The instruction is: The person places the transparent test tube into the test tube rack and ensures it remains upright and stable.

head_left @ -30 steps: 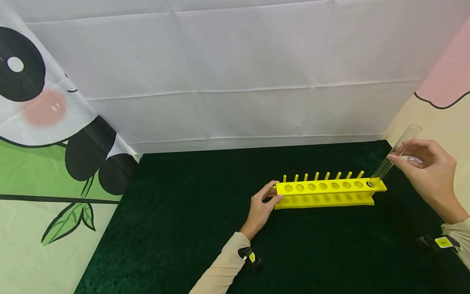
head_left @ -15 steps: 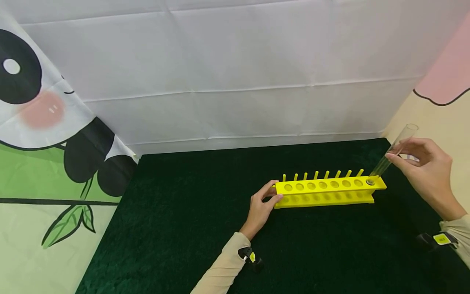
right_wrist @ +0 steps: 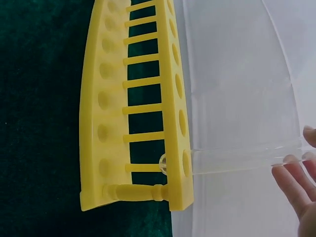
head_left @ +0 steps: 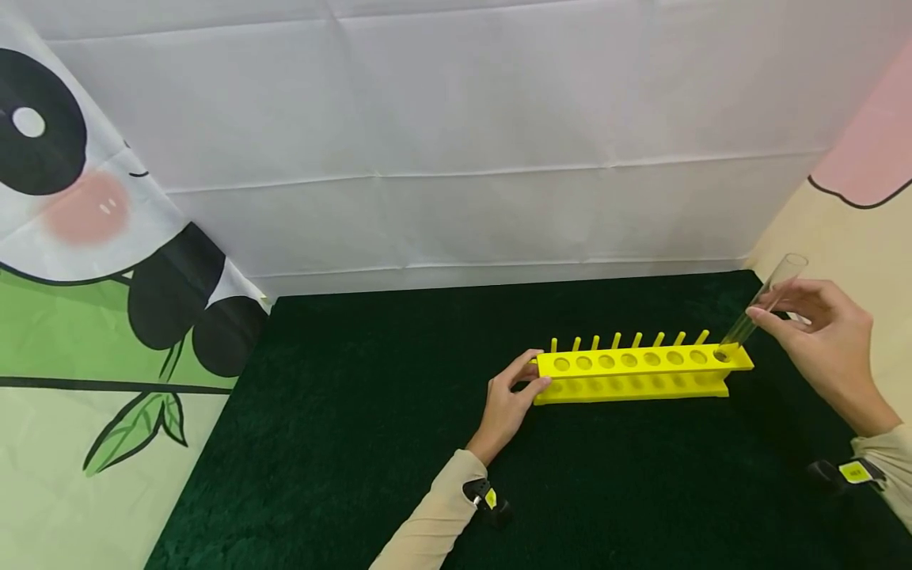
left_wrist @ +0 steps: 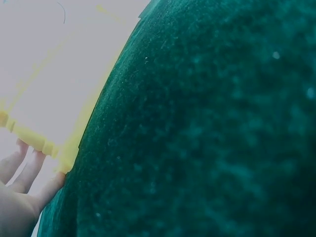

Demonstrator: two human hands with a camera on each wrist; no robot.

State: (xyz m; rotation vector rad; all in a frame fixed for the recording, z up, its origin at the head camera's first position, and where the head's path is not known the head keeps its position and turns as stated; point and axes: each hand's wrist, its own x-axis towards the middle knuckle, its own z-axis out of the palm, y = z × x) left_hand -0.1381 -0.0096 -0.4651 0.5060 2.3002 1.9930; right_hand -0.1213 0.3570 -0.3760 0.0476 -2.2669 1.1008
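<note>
A yellow test tube rack (head_left: 627, 374) stands on the dark green cloth, its upper plate pierced by a row of round holes. My left hand (head_left: 506, 408) grips the rack's left end between thumb and fingers. In the left wrist view the rack (left_wrist: 32, 138) is washed out by glare. At the other end, my right hand (head_left: 830, 348) pinches a clear glass test tube (head_left: 741, 327), which leans up and right. In the right wrist view the tube's rounded tip (right_wrist: 163, 164) shows just under the top plate (right_wrist: 169, 123), through the end hole.
Thin yellow pegs (head_left: 636, 340) stick up along the rack's back edge. The dark green cloth (head_left: 356, 412) lies under everything. A white sheet (head_left: 463, 142) hangs behind, with printed cartoon sheets on the left (head_left: 93, 214) and right (head_left: 865, 174).
My right hand has lowered slightly and shifted a little left, and the tube's upper rim has come down with it. My left hand keeps its hold on the rack.
</note>
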